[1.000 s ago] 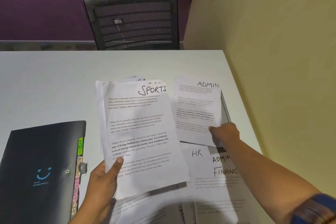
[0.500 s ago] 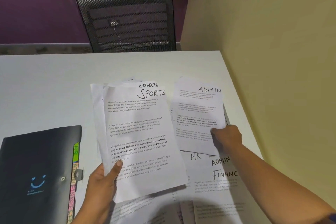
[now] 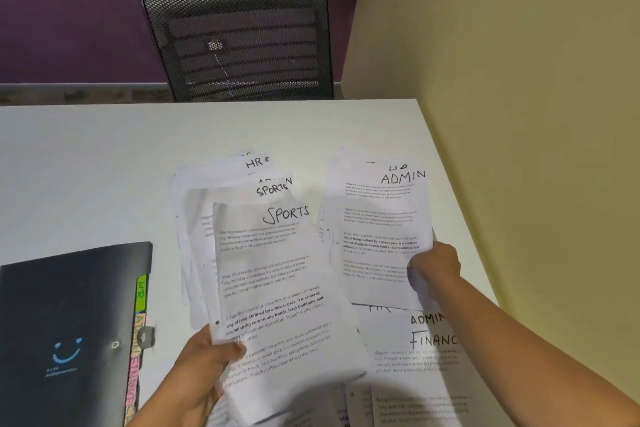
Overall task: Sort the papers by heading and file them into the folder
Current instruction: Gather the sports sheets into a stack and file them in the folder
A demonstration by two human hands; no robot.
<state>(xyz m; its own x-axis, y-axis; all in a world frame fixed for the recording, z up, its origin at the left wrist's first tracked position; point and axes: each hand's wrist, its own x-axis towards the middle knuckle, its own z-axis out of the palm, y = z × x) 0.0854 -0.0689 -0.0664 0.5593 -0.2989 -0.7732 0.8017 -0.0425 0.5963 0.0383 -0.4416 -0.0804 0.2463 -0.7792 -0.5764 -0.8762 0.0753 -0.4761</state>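
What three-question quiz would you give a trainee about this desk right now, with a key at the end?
1. True or false: the left hand grips the SPORTS sheet.
2. The right hand holds a sheet headed: A) HR, B) ADMIN, C) FINANCE?
3. Which hand is nearer the folder?

Key: 1 true. 2 B. 3 left.
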